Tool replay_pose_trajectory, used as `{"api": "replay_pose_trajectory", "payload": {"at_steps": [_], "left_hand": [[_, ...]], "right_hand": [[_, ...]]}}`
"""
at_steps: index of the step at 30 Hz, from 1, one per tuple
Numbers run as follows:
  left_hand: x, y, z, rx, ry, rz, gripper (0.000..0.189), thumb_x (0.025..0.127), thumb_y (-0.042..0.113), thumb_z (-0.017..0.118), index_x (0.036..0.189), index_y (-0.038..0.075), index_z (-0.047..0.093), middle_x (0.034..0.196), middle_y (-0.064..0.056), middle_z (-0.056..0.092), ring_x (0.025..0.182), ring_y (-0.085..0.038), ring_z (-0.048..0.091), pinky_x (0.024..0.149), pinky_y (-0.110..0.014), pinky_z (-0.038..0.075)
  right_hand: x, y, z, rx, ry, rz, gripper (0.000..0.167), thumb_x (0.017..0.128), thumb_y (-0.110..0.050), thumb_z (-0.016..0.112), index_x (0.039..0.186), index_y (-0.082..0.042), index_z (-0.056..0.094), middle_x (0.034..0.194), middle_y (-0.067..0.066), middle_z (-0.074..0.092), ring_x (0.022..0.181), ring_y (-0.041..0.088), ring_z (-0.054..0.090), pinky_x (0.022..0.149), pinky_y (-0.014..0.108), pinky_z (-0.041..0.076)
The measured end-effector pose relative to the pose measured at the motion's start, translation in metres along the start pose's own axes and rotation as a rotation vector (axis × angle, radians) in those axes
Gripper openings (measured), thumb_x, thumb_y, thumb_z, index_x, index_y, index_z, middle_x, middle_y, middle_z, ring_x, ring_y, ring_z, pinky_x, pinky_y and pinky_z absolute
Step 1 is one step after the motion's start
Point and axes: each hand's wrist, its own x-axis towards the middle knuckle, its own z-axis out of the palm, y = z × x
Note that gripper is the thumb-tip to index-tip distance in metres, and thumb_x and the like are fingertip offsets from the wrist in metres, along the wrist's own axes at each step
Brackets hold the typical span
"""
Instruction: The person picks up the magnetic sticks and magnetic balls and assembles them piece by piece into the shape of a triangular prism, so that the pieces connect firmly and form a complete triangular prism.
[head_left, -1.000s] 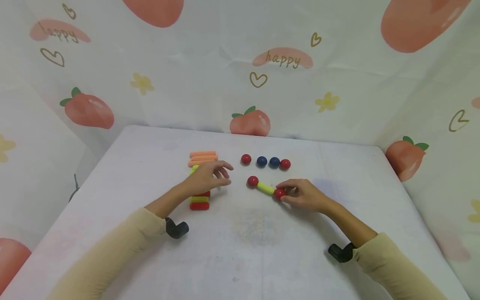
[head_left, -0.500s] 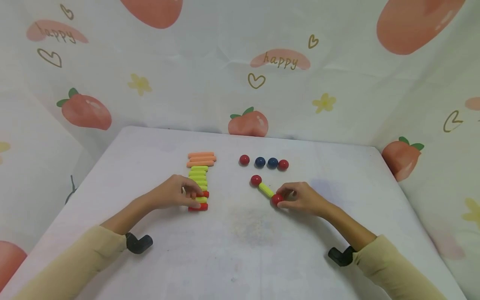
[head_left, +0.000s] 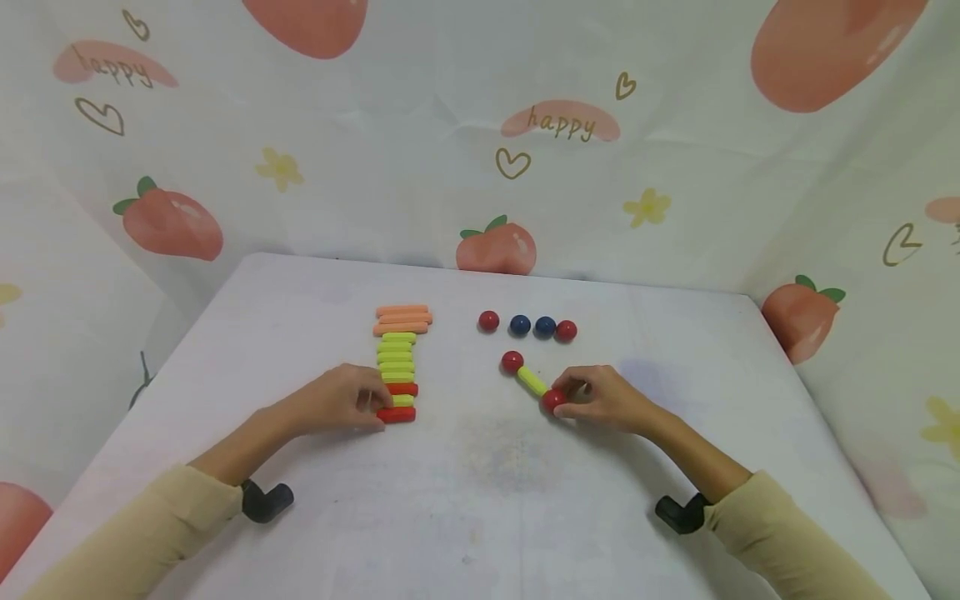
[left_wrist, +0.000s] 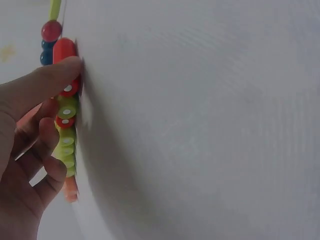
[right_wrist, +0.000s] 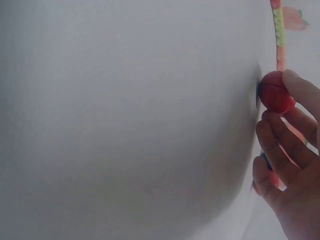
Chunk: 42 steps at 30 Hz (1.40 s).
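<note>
On the left, my left hand point(head_left: 341, 402) pinches the nearest red stick point(head_left: 401, 414) at its left end. In the left wrist view the thumb lies across this red stick point(left_wrist: 64, 49), with the index finger behind it. Beyond it lies a column of yellow-green sticks point(head_left: 396, 357), a second red stick point(head_left: 405, 389) and one more yellow-green stick between the two reds. My right hand point(head_left: 603, 398) pinches a red ball point(head_left: 553, 402) between thumb and fingers. A yellow-green stick point(head_left: 532, 381) runs from that ball to another red ball point(head_left: 512, 362), in a slanted line.
Several orange sticks point(head_left: 402, 317) lie at the column's far end. Behind the ball-and-stick piece is a row of balls: a red ball point(head_left: 489, 321), two blue balls point(head_left: 520, 325) and another red ball point(head_left: 566, 331). A printed cloth point(head_left: 375, 192) hangs behind the white table point(head_left: 465, 508).
My left hand has moved left and toward me, from over the column to the nearest red stick. The right hand has kept the red ball; the ball-and-stick piece has turned slightly.
</note>
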Motion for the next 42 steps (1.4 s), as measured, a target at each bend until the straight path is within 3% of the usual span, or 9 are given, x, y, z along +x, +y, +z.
{"api": "replay_pose_trajectory", "payload": {"at_steps": [4, 10, 20, 24, 30, 36, 42], "left_hand": [[0.002, 0.005, 0.004, 0.065, 0.041, 0.021, 0.019, 0.079, 0.016, 0.084, 0.095, 0.016, 0.074, 0.080, 0.011, 0.058, 0.069, -0.005, 0.050, 0.060, -0.021, 0.047], [0.015, 0.015, 0.014, 0.026, 0.084, 0.038, 0.016, 0.081, 0.016, 0.082, 0.095, 0.018, 0.074, 0.084, 0.012, 0.059, 0.075, -0.007, 0.052, 0.064, -0.023, 0.047], [0.066, 0.050, 0.041, -0.120, 0.091, 0.000, 0.019, 0.085, 0.018, 0.079, 0.103, 0.015, 0.075, 0.088, 0.013, 0.067, 0.069, -0.009, 0.054, 0.064, -0.023, 0.048], [0.085, 0.062, 0.052, -0.134, 0.067, -0.037, 0.021, 0.086, 0.020, 0.078, 0.105, 0.015, 0.075, 0.088, 0.012, 0.069, 0.070, -0.009, 0.055, 0.065, -0.023, 0.049], [0.105, 0.076, 0.062, -0.140, 0.044, -0.041, 0.022, 0.086, 0.020, 0.078, 0.107, 0.014, 0.075, 0.091, 0.010, 0.070, 0.080, -0.011, 0.057, 0.071, -0.024, 0.051], [0.116, 0.085, 0.066, -0.150, 0.031, -0.045, 0.023, 0.087, 0.020, 0.078, 0.109, 0.013, 0.075, 0.094, 0.009, 0.070, 0.083, -0.010, 0.058, 0.073, -0.022, 0.051], [0.115, 0.085, 0.063, -0.178, 0.025, -0.032, 0.026, 0.087, 0.019, 0.078, 0.112, 0.011, 0.074, 0.096, 0.006, 0.071, 0.083, -0.012, 0.058, 0.073, -0.022, 0.052]], "right_hand": [[0.000, 0.000, 0.000, 0.001, -0.002, -0.012, 0.030, 0.084, -0.025, 0.081, 0.107, -0.009, 0.071, 0.095, -0.004, 0.072, 0.088, 0.013, 0.064, 0.081, 0.033, 0.054], [0.001, 0.000, 0.002, 0.001, -0.007, -0.021, 0.028, 0.083, -0.025, 0.082, 0.105, -0.011, 0.071, 0.093, -0.006, 0.071, 0.087, 0.012, 0.063, 0.080, 0.031, 0.054], [0.001, -0.003, 0.005, 0.015, -0.016, -0.040, 0.028, 0.084, -0.027, 0.081, 0.102, -0.010, 0.070, 0.092, -0.005, 0.071, 0.085, 0.013, 0.063, 0.079, 0.030, 0.055], [0.002, -0.004, 0.006, 0.008, -0.009, -0.033, 0.027, 0.083, -0.027, 0.082, 0.102, -0.011, 0.070, 0.092, -0.006, 0.071, 0.085, 0.012, 0.063, 0.078, 0.028, 0.056], [0.001, -0.004, 0.006, 0.009, -0.003, -0.052, 0.027, 0.083, -0.027, 0.082, 0.102, -0.011, 0.070, 0.092, -0.005, 0.071, 0.084, 0.012, 0.064, 0.079, 0.029, 0.057], [0.000, -0.004, 0.006, 0.018, -0.012, -0.056, 0.027, 0.084, -0.026, 0.081, 0.102, -0.009, 0.070, 0.092, -0.004, 0.072, 0.084, 0.012, 0.065, 0.080, 0.033, 0.056], [0.001, -0.004, 0.007, 0.022, -0.011, -0.044, 0.027, 0.083, -0.026, 0.082, 0.102, -0.011, 0.070, 0.092, -0.006, 0.072, 0.083, 0.011, 0.065, 0.079, 0.030, 0.056]]}}
